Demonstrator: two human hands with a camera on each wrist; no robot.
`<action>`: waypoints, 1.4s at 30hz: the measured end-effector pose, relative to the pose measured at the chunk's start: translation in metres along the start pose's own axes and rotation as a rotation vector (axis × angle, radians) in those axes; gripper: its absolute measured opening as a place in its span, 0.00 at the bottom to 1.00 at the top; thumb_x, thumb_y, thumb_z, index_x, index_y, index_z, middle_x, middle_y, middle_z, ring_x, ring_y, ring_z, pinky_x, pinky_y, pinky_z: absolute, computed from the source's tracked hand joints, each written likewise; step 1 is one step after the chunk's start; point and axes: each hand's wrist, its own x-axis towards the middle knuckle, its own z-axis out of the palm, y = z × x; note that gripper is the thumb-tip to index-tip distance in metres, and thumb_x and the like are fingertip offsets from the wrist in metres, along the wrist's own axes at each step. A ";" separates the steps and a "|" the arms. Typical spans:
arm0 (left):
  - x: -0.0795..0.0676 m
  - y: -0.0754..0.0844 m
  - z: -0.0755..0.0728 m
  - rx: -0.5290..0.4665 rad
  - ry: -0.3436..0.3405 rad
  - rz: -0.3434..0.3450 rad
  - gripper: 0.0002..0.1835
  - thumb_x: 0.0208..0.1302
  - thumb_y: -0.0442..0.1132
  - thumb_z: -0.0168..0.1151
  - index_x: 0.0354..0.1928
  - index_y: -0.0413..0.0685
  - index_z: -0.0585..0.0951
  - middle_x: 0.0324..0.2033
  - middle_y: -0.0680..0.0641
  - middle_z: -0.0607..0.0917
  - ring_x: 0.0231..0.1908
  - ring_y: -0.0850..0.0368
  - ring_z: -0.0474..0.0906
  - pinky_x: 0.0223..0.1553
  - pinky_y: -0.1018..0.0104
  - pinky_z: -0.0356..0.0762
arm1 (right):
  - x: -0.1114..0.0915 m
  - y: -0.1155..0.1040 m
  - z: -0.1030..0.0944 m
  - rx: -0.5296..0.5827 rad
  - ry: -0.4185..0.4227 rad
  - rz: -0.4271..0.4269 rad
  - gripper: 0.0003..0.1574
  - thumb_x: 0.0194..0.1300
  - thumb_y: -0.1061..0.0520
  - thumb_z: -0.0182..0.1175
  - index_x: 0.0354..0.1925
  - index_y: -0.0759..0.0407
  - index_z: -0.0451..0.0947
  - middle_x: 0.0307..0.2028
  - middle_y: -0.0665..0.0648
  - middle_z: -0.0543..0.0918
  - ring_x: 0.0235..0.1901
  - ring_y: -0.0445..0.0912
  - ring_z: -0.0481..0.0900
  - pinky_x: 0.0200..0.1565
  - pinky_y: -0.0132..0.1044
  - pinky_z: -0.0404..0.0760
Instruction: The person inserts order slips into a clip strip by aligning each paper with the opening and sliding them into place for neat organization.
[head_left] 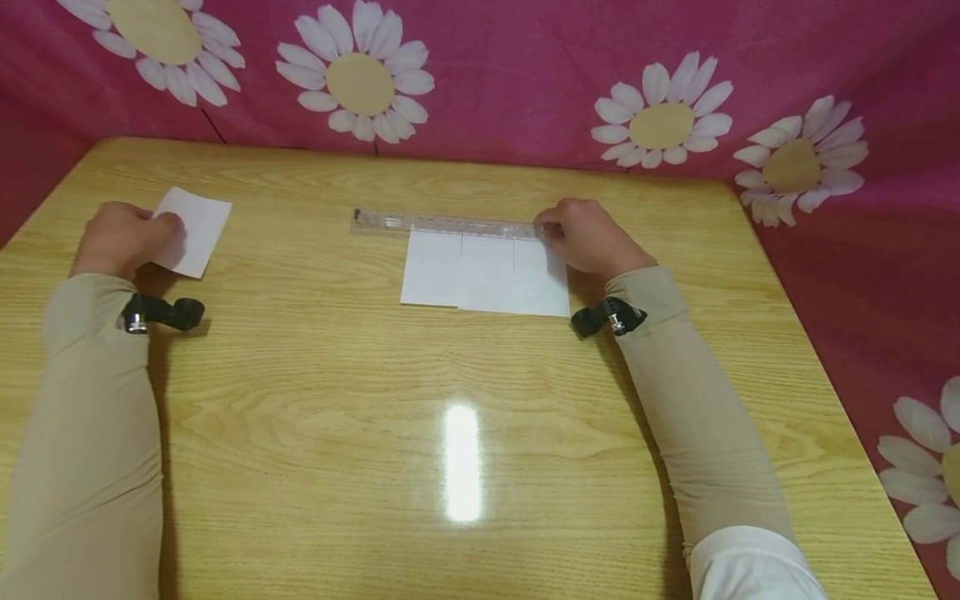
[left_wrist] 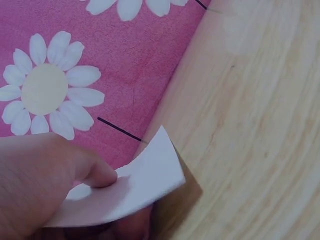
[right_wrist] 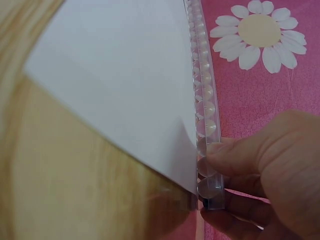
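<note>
At the far left of the table, my left hand (head_left: 123, 237) pinches a small white sheet of paper (head_left: 202, 229), thumb on top and fingers beneath. This sheet (left_wrist: 150, 175) curves upward at its free end in the left wrist view. My right hand (head_left: 592, 237) pinches the right end of a long clear plastic strip (head_left: 450, 223). Up close, the strip (right_wrist: 205, 100) has a row of rounded, see-through bumps along it. White sheets (head_left: 487, 275) lie side by side against the strip's near edge. What joins the sheets to the strip, if anything, I cannot tell.
Both hands are over a wood-grain table (head_left: 315, 400) with a bright light reflection near its middle. A pink cloth with daisies (head_left: 510, 83) hangs behind the table's far edge and along the right. Black wrist mounts (head_left: 168, 312) sit on both sleeves.
</note>
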 end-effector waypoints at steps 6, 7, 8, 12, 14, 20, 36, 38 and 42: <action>0.001 -0.001 0.001 0.027 0.013 0.012 0.47 0.73 0.63 0.37 0.72 0.23 0.63 0.65 0.22 0.67 0.56 0.31 0.64 0.48 0.51 0.71 | -0.001 0.000 0.000 0.001 0.006 -0.001 0.20 0.77 0.61 0.54 0.62 0.61 0.82 0.53 0.65 0.87 0.47 0.55 0.80 0.61 0.51 0.80; 0.001 -0.001 0.001 0.028 0.019 0.019 0.46 0.73 0.63 0.37 0.71 0.23 0.64 0.62 0.22 0.68 0.55 0.32 0.65 0.45 0.53 0.70 | -0.001 0.000 0.001 0.000 0.007 -0.001 0.20 0.77 0.61 0.54 0.62 0.61 0.82 0.53 0.65 0.87 0.47 0.55 0.80 0.60 0.50 0.81; 0.001 -0.001 0.001 0.027 0.022 0.022 0.46 0.73 0.64 0.38 0.70 0.24 0.66 0.60 0.22 0.69 0.54 0.32 0.65 0.43 0.56 0.69 | -0.001 0.000 0.000 -0.001 0.007 -0.001 0.20 0.77 0.61 0.54 0.62 0.61 0.82 0.52 0.65 0.87 0.46 0.55 0.79 0.60 0.50 0.81; 0.000 0.001 0.003 0.022 0.035 0.044 0.46 0.73 0.65 0.40 0.65 0.23 0.69 0.43 0.28 0.77 0.49 0.34 0.67 0.40 0.57 0.67 | 0.000 0.000 0.001 -0.007 0.006 -0.004 0.20 0.77 0.61 0.54 0.62 0.60 0.82 0.52 0.64 0.87 0.45 0.54 0.79 0.58 0.49 0.81; -0.001 0.002 0.003 0.025 0.033 0.049 0.45 0.74 0.65 0.42 0.66 0.24 0.70 0.35 0.33 0.79 0.49 0.34 0.67 0.40 0.57 0.67 | -0.001 0.000 0.001 -0.005 0.006 -0.007 0.20 0.77 0.61 0.54 0.62 0.61 0.82 0.52 0.64 0.87 0.46 0.54 0.79 0.59 0.49 0.81; 0.000 0.005 0.005 0.034 0.036 0.072 0.44 0.75 0.64 0.43 0.65 0.24 0.72 0.29 0.36 0.83 0.50 0.34 0.67 0.43 0.54 0.68 | -0.001 -0.001 0.000 0.001 0.009 -0.011 0.20 0.77 0.61 0.54 0.62 0.61 0.82 0.52 0.65 0.87 0.47 0.55 0.80 0.60 0.50 0.81; 0.001 0.017 0.012 0.022 -0.006 0.036 0.46 0.72 0.69 0.44 0.64 0.28 0.71 0.39 0.34 0.75 0.49 0.36 0.66 0.41 0.53 0.68 | -0.003 -0.002 0.000 -0.005 0.021 -0.015 0.20 0.76 0.63 0.52 0.61 0.62 0.82 0.51 0.66 0.87 0.47 0.56 0.79 0.60 0.51 0.80; 0.001 0.019 0.013 0.023 -0.006 0.048 0.45 0.72 0.70 0.44 0.61 0.28 0.72 0.35 0.36 0.75 0.47 0.37 0.67 0.40 0.54 0.67 | -0.002 -0.002 0.000 -0.008 0.022 -0.017 0.20 0.76 0.63 0.52 0.61 0.62 0.82 0.50 0.66 0.87 0.47 0.56 0.80 0.60 0.51 0.80; 0.002 0.024 0.017 0.011 -0.014 0.066 0.43 0.72 0.69 0.46 0.55 0.29 0.74 0.28 0.42 0.76 0.43 0.40 0.67 0.37 0.55 0.66 | -0.002 -0.001 0.000 -0.013 0.019 -0.018 0.20 0.76 0.63 0.52 0.61 0.62 0.82 0.51 0.66 0.87 0.47 0.56 0.80 0.60 0.51 0.80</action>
